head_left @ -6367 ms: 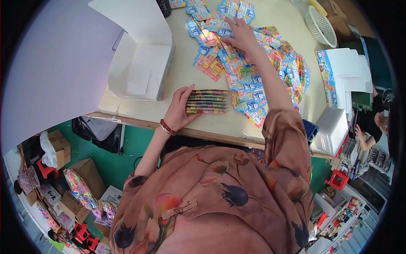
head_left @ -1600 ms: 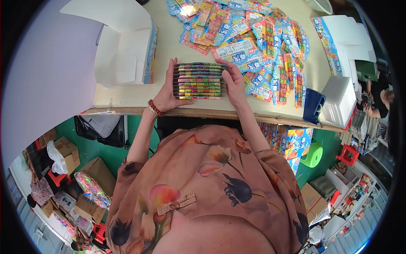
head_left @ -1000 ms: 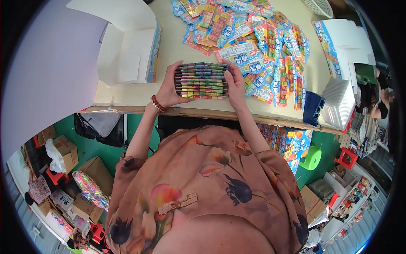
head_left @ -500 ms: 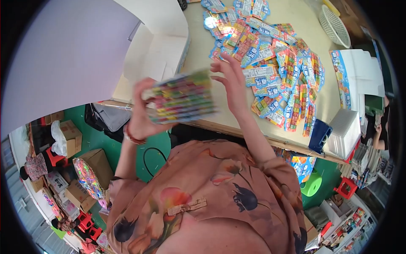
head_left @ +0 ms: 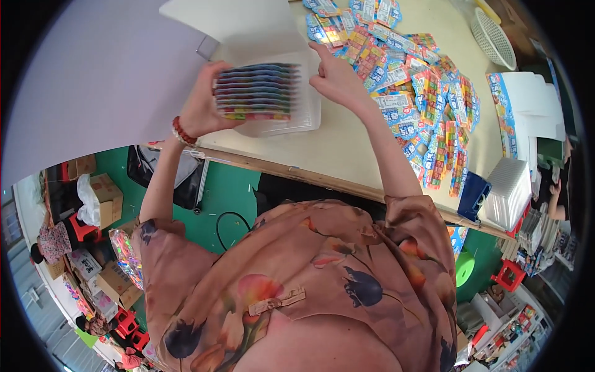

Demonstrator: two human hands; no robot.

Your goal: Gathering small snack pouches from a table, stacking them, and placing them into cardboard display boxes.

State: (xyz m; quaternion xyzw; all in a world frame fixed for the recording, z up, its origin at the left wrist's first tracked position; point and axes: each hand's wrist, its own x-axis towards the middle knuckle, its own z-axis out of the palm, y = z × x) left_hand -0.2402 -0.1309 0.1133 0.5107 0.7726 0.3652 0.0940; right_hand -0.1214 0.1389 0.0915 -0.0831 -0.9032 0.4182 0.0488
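Note:
My left hand [head_left: 201, 102] grips a neat stack of flat, colourful blister packs [head_left: 255, 92], their edges facing me. The stack is over a pale, translucent plastic tray [head_left: 305, 118]; I cannot tell whether it rests inside. A white panel [head_left: 232, 18] rises behind the tray. My right hand [head_left: 339, 77] is at the tray's right side, index finger stretched out and the other fingers curled, with nothing seen in it. Just right of that hand spreads a loose heap of similar packs [head_left: 427, 93] with blue, red and yellow printing.
At the table's right are a white plastic basket [head_left: 493, 38], a flattened printed carton [head_left: 527, 111], a dark blue holder [head_left: 475, 198] and stacked clear trays [head_left: 509, 192]. A large pale surface [head_left: 105, 80] fills the left. The table's wooden front edge [head_left: 297, 170] runs before me.
My left hand has moved up with the stack, turning it edge-on, over the tray. My right hand has shifted slightly up, its fingers curling except the index finger.

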